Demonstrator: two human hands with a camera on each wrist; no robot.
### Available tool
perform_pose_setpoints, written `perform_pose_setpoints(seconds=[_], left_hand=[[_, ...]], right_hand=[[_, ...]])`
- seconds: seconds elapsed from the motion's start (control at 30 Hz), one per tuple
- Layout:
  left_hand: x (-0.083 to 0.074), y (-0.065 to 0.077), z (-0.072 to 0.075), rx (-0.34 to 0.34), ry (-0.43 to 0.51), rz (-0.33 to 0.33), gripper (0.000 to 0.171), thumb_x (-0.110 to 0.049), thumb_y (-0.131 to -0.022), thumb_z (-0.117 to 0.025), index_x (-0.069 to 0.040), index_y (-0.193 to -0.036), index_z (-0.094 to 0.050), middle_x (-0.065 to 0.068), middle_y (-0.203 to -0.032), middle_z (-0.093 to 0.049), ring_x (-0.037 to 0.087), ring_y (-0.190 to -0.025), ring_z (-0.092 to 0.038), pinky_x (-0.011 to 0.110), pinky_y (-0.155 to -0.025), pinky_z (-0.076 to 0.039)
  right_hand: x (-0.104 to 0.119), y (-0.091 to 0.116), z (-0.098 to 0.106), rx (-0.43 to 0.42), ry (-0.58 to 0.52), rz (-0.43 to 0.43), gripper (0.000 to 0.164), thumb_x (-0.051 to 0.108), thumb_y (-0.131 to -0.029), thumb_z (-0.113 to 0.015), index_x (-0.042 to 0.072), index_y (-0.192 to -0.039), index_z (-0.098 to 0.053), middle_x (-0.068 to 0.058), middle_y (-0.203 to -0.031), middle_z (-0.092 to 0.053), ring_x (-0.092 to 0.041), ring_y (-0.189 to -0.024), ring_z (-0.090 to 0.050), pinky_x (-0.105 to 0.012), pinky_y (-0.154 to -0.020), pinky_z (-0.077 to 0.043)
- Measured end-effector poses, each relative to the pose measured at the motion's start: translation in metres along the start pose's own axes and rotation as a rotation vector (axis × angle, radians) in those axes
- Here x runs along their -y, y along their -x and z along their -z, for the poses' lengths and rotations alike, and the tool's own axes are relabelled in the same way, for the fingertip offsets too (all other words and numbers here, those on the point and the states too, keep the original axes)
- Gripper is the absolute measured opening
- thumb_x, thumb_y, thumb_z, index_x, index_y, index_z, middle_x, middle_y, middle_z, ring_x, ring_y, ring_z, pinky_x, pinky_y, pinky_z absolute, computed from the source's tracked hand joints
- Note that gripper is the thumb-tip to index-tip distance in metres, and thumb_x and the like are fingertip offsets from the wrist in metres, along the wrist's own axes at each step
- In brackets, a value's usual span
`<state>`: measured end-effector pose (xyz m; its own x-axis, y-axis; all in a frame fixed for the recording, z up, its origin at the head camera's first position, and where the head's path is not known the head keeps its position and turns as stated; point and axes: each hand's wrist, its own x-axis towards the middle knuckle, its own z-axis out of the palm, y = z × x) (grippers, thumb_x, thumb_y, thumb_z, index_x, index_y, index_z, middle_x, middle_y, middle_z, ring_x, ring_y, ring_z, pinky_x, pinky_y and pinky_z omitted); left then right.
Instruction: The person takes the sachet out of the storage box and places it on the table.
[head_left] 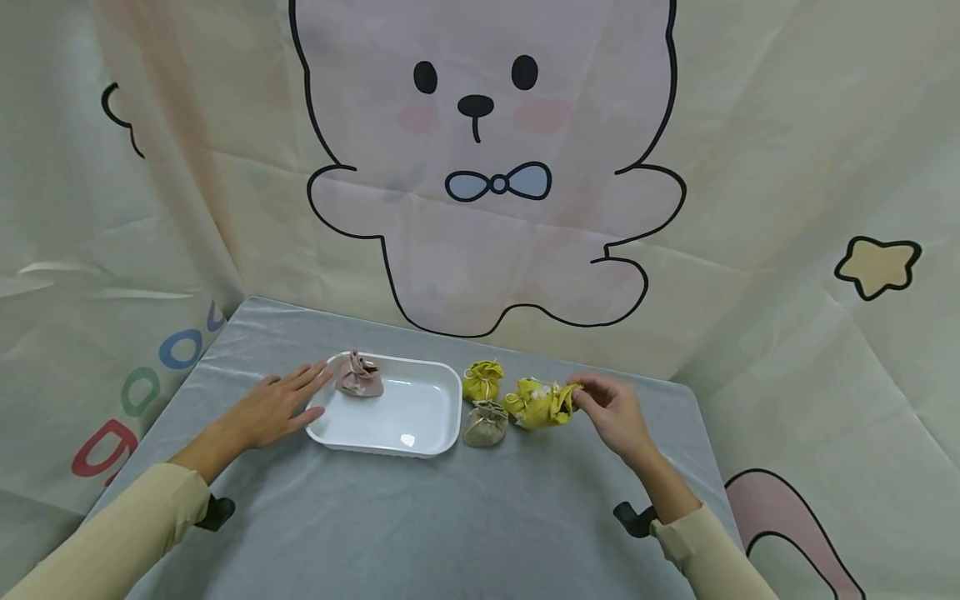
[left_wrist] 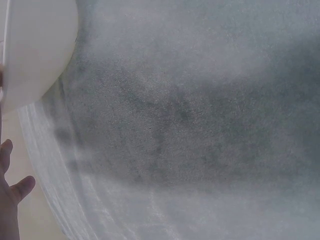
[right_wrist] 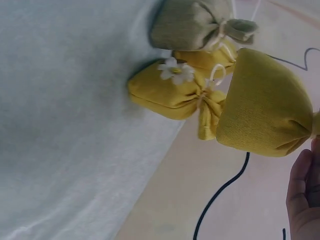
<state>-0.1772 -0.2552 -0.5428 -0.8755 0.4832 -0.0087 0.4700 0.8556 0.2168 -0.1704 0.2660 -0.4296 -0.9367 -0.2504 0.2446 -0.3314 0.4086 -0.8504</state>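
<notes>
My right hand pinches a yellow drawstring pouch by its gathered neck. In the right wrist view that pouch hangs in front of another yellow pouch with a white flower on it. A third yellow pouch and a grey-green pouch sit together by the white tray's right side. The white tray holds a pink pouch at its upper left. Across the tray's left rim lies my left hand, fingers extended and thumb spread; it grips nothing.
A grey-blue cloth covers the table. Behind it hangs a pale curtain printed with a bear, and its side parts come close to both table edges. Each wrist carries a black camera mount.
</notes>
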Motion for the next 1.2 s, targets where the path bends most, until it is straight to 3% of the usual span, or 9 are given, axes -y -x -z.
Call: perform_pose_setpoints(seconds=[0.33, 0.5, 0.63, 0.8, 1.07, 1.2], left_hand=[[0.000, 0.001, 0.000, 0.007, 0.005, 0.004, 0.067, -0.038, -0.100, -0.057, -0.004, -0.154, -0.035, 0.019, -0.159, -0.031, 0.043, -0.141, -0.034, 0.066, -0.100, -0.037], [0.001, 0.000, -0.002, 0.008, 0.004, 0.008, 0.068, -0.039, -0.101, -0.057, -0.005, -0.155, -0.034, 0.018, -0.160, -0.031, 0.043, -0.142, -0.034, 0.066, -0.100, -0.037], [0.002, -0.001, -0.003, 0.008, 0.002, 0.011, 0.068, -0.038, -0.101, -0.057, -0.005, -0.155, -0.033, 0.018, -0.160, -0.030, 0.043, -0.142, -0.034, 0.066, -0.101, -0.036], [0.001, 0.000, -0.002, 0.005, 0.008, 0.007, 0.067, -0.037, -0.101, -0.057, -0.004, -0.154, -0.034, 0.019, -0.159, -0.031, 0.043, -0.142, -0.034, 0.066, -0.100, -0.036], [-0.001, 0.000, 0.000, 0.011, 0.016, 0.019, 0.067, -0.036, -0.101, -0.057, -0.004, -0.154, -0.034, 0.020, -0.159, -0.030, 0.044, -0.142, -0.034, 0.067, -0.101, -0.036], [-0.001, 0.000, 0.000, 0.016, 0.019, 0.022, 0.067, -0.037, -0.101, -0.057, -0.005, -0.154, -0.034, 0.019, -0.159, -0.030, 0.044, -0.142, -0.034, 0.067, -0.101, -0.035]], right_hand=[[0.001, 0.009, -0.008, 0.043, 0.021, -0.032, 0.011, -0.011, -0.094, -0.060, -0.011, -0.101, -0.068, -0.022, -0.088, -0.069, -0.027, -0.072, -0.068, -0.027, -0.066, -0.057], [-0.026, 0.014, -0.015, 0.064, 0.013, -0.055, 0.013, -0.010, -0.094, -0.059, -0.009, -0.103, -0.069, -0.021, -0.088, -0.070, -0.029, -0.072, -0.068, -0.029, -0.065, -0.057], [-0.047, 0.017, -0.020, 0.081, 0.018, -0.088, 0.013, -0.006, -0.095, -0.061, -0.004, -0.104, -0.070, -0.015, -0.087, -0.072, -0.021, -0.072, -0.070, -0.029, -0.065, -0.057], [-0.055, 0.020, -0.029, 0.110, 0.037, -0.119, 0.013, -0.003, -0.095, -0.063, -0.006, -0.104, -0.070, -0.012, -0.085, -0.073, -0.019, -0.070, -0.070, -0.029, -0.064, -0.057], [-0.068, 0.021, -0.042, 0.155, 0.014, -0.133, 0.014, -0.010, -0.094, -0.059, -0.014, -0.105, -0.068, -0.022, -0.087, -0.071, -0.032, -0.069, -0.069, -0.030, -0.062, -0.057], [-0.072, 0.022, -0.046, 0.158, 0.018, -0.165, 0.015, -0.010, -0.094, -0.060, -0.011, -0.106, -0.068, -0.019, -0.088, -0.071, -0.026, -0.069, -0.070, -0.029, -0.063, -0.057]])
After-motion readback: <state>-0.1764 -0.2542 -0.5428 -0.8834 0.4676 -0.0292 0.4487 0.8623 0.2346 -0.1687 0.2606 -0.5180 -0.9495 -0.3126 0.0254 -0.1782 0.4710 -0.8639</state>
